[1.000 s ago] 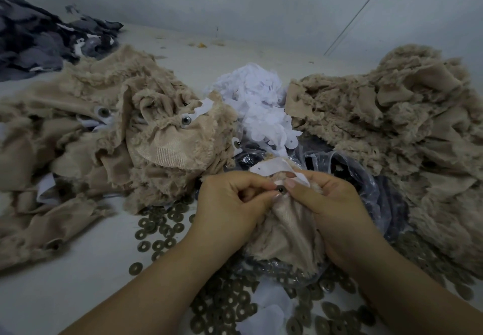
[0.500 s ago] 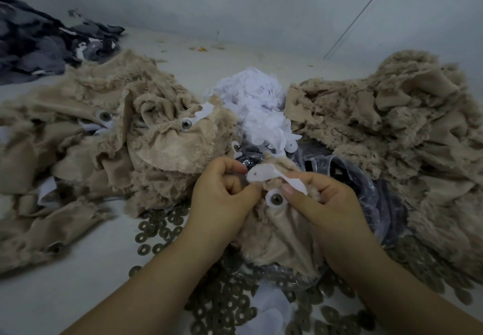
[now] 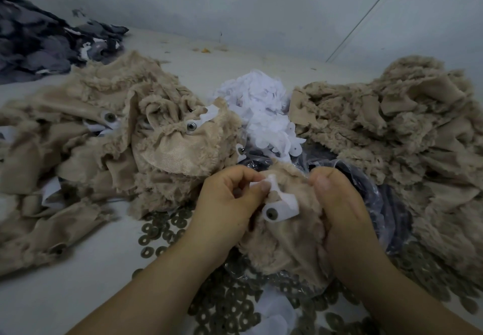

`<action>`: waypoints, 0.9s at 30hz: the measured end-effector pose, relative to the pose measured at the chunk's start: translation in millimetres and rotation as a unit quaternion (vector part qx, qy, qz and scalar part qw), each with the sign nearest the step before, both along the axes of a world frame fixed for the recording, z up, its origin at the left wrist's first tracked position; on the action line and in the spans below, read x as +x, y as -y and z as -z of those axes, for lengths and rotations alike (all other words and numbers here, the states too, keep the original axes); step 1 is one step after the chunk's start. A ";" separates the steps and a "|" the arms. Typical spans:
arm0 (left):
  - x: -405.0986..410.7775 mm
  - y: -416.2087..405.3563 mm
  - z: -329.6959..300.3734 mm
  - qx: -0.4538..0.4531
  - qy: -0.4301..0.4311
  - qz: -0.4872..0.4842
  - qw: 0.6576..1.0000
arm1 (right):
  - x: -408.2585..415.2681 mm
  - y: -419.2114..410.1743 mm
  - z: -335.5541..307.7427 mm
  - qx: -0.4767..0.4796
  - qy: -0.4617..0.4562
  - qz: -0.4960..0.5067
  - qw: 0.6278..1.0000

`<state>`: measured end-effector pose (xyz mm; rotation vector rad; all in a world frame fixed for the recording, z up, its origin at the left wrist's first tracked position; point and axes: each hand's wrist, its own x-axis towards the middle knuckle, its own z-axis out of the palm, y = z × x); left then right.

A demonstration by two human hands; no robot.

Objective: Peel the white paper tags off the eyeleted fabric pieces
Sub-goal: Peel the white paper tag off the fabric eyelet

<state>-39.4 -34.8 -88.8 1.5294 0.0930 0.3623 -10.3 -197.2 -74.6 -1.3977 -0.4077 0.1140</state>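
I hold a beige furry fabric piece (image 3: 285,240) between both hands in the lower middle. My left hand (image 3: 227,204) pinches the upper end of its white paper tag (image 3: 283,201), which curls down to a metal eyelet (image 3: 271,213). My right hand (image 3: 342,212) grips the fabric's right side with the thumb on top. A pile of tagged beige pieces (image 3: 117,146) lies at the left, with eyelets and white tags showing. A heap of loose white paper tags (image 3: 264,115) sits behind my hands.
A second beige fabric pile (image 3: 405,136) fills the right side. Several brass washers (image 3: 167,230) are scattered on the white table around a dark plastic bag (image 3: 386,204). Dark grey fabric (image 3: 39,44) lies at the back left. A wall runs close behind.
The tag has come away from the fabric and now stretches between my left fingers and the eyelet. My right hand has let go of the tag and shifted onto the fabric's right side.
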 end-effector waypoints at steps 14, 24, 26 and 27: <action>-2.3 1.5 -3.7 -0.064 0.026 -0.015 0.998 | 7.4 -3.2 -5.5 0.048 -0.264 -0.141 0.953; -9.3 6.5 -12.0 0.035 0.120 0.031 0.992 | 6.2 -2.5 -12.4 0.092 -0.328 -0.121 0.932; -9.4 2.7 -12.0 0.067 0.145 0.017 0.987 | 4.7 -2.8 -12.4 0.106 -0.283 -0.111 0.947; -10.0 1.7 -12.9 0.074 0.152 0.010 0.985 | 3.6 -3.1 -12.6 0.111 -0.261 -0.112 0.952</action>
